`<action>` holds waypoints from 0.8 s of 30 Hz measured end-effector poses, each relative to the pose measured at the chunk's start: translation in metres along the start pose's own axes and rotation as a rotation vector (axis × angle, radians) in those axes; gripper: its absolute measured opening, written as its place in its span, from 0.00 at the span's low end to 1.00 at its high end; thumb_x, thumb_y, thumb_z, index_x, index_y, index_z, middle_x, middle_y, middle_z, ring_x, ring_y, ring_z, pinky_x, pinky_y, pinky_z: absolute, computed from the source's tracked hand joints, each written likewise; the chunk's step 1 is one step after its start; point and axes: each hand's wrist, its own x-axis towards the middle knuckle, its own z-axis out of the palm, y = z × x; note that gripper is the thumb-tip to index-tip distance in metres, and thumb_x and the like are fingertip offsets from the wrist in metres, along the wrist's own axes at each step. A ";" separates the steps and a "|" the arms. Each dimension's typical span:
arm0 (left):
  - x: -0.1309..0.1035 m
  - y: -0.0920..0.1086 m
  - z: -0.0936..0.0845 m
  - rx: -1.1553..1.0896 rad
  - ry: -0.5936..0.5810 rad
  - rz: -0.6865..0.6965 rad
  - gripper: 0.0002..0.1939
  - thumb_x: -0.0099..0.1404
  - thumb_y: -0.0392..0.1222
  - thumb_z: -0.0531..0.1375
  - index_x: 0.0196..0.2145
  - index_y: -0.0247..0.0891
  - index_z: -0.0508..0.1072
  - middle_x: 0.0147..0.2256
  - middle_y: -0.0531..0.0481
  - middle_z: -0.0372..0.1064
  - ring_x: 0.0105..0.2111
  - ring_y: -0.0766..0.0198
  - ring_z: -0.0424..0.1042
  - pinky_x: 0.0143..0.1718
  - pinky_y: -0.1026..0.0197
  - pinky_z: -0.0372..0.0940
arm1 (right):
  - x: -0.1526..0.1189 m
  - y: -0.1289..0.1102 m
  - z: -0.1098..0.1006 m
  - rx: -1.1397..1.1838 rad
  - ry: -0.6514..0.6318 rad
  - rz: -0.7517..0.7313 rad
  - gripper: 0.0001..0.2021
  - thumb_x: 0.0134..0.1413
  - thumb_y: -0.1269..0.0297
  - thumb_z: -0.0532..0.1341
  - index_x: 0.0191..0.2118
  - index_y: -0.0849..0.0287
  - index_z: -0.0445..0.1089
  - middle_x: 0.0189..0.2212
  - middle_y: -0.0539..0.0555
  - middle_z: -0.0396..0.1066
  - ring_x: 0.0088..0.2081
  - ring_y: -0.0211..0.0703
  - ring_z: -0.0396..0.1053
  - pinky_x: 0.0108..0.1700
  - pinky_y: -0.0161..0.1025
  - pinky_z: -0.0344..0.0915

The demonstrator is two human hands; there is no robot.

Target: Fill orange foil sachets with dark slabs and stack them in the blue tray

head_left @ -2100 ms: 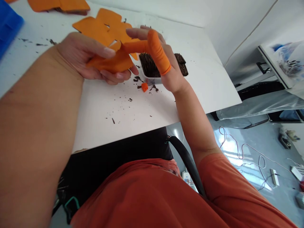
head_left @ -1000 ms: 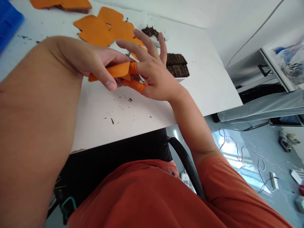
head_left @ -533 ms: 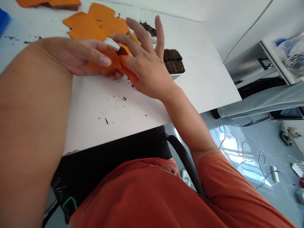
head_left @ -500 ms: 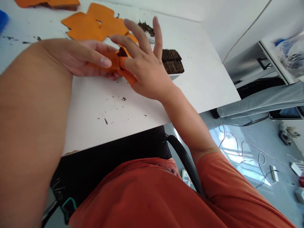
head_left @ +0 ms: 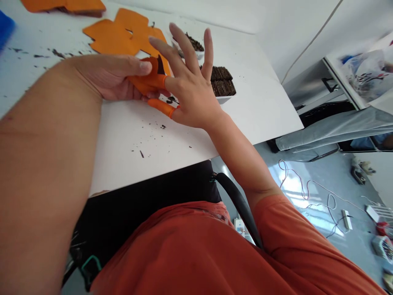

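My left hand (head_left: 113,76) grips a small folded orange sheet (head_left: 144,82), its thumb pressed on top and the other fingers beneath. A dark inner side shows at the sheet's upper right edge. My right hand (head_left: 195,96) is at the sheet's right side, with orange finger cots (head_left: 161,107) over the thumb and index finger. The index fingertip touches or lies just behind the sheet; I cannot tell which. The thumb stands apart below, and the remaining fingers are spread upward. Flat orange cut-out sheets (head_left: 115,39) lie just beyond my hands.
Behind my right hand, thin dark-brown pieces (head_left: 223,80) stand in rows in a white tray (head_left: 226,99). A small container of dark shreds (head_left: 195,43) is farther back. More orange sheets (head_left: 80,6) lie far left, near a blue object (head_left: 5,30). Dark crumbs dot the white table (head_left: 123,155).
My right thumb has come away from the orange sheet and now points left below it. My left hand has tilted the sheet upward. The view has shifted slightly.
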 end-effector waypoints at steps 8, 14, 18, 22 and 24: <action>0.004 -0.003 -0.007 0.050 -0.182 0.053 0.41 0.51 0.70 0.76 0.51 0.37 0.76 0.43 0.45 0.77 0.39 0.61 0.69 0.47 0.59 0.73 | 0.001 -0.001 -0.012 0.019 -0.037 -0.072 0.21 0.66 0.40 0.57 0.35 0.50 0.77 0.74 0.45 0.58 0.80 0.67 0.43 0.80 0.72 0.18; 0.008 -0.007 -0.001 -0.029 -0.157 0.154 0.39 0.53 0.73 0.73 0.47 0.37 0.76 0.37 0.47 0.73 0.36 0.62 0.68 0.36 0.63 0.69 | 0.005 -0.006 -0.012 0.034 -0.173 -0.059 0.17 0.66 0.46 0.60 0.33 0.53 0.74 0.77 0.47 0.53 0.80 0.69 0.37 0.81 0.73 0.19; 0.000 0.001 0.007 -0.090 -0.124 0.133 0.26 0.67 0.62 0.70 0.44 0.35 0.76 0.38 0.45 0.73 0.35 0.62 0.70 0.35 0.63 0.68 | 0.006 -0.002 -0.013 0.063 -0.193 -0.027 0.17 0.63 0.44 0.63 0.31 0.52 0.74 0.76 0.44 0.53 0.80 0.71 0.35 0.81 0.73 0.17; -0.001 0.009 0.012 -0.108 -0.155 0.105 0.25 0.67 0.60 0.68 0.44 0.34 0.75 0.37 0.43 0.75 0.32 0.59 0.72 0.34 0.60 0.67 | 0.004 -0.003 -0.024 0.055 -0.209 -0.021 0.17 0.62 0.42 0.64 0.31 0.49 0.75 0.75 0.39 0.54 0.81 0.69 0.35 0.82 0.71 0.18; 0.001 0.009 0.013 -0.083 -0.199 0.126 0.27 0.65 0.64 0.68 0.42 0.34 0.74 0.36 0.42 0.76 0.30 0.58 0.70 0.33 0.59 0.66 | 0.002 -0.005 -0.031 0.029 -0.216 -0.015 0.15 0.62 0.42 0.64 0.33 0.46 0.77 0.74 0.37 0.57 0.81 0.66 0.34 0.82 0.69 0.17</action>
